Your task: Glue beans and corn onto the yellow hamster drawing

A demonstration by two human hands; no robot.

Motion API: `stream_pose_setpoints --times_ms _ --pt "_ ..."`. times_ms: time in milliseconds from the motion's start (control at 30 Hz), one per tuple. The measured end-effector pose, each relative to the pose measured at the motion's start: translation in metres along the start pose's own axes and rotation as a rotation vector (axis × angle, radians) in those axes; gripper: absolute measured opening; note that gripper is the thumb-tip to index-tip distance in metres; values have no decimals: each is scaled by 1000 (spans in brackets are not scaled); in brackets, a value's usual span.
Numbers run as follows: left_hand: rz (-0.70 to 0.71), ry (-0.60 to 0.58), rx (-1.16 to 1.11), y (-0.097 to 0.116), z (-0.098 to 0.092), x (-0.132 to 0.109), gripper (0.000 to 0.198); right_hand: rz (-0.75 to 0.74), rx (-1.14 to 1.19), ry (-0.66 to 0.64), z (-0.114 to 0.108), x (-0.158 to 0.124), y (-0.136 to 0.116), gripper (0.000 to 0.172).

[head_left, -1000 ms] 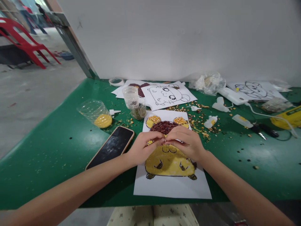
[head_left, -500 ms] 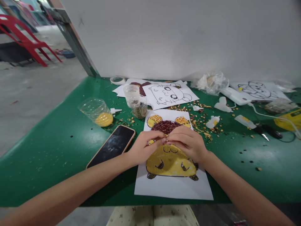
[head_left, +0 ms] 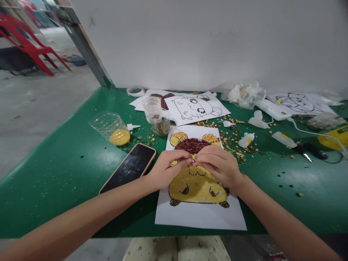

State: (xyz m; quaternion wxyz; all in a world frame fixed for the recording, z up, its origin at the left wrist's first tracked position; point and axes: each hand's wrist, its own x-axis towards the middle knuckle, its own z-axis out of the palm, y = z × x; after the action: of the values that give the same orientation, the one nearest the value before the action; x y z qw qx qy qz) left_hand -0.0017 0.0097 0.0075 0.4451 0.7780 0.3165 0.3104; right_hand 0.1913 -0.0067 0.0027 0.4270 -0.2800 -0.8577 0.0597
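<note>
A white sheet lies at the table's front edge. It bears a hamster picture filled with yellow grains, with dark red beans on the head and corn kernels in the ears. Over the face, my left hand has thumb and fingers pinched together. My right hand is closed opposite it, fingertips almost meeting the left ones. Whatever tiny thing sits between the fingertips is too small to name. Part of the face is hidden under both hands.
Left of the sheet lie a phone and a tipped clear plastic cup of yellow grains. Behind stand a cup of green beans and a hamster drawing. Loose seeds, glue bottles and a glue gun are to the right.
My right hand has lifted very slightly, leaving a small gap between the fingertips. The left hand holds its place; the camera view has shifted a little.
</note>
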Motion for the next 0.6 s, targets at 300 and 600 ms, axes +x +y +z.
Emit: stream_pose_setpoints --times_ms 300,600 --pt "8 3 26 3 -1 1 20 2 42 -39 2 -1 1 9" --pt "2 6 -34 1 -1 1 20 -16 32 -17 4 -4 1 13"
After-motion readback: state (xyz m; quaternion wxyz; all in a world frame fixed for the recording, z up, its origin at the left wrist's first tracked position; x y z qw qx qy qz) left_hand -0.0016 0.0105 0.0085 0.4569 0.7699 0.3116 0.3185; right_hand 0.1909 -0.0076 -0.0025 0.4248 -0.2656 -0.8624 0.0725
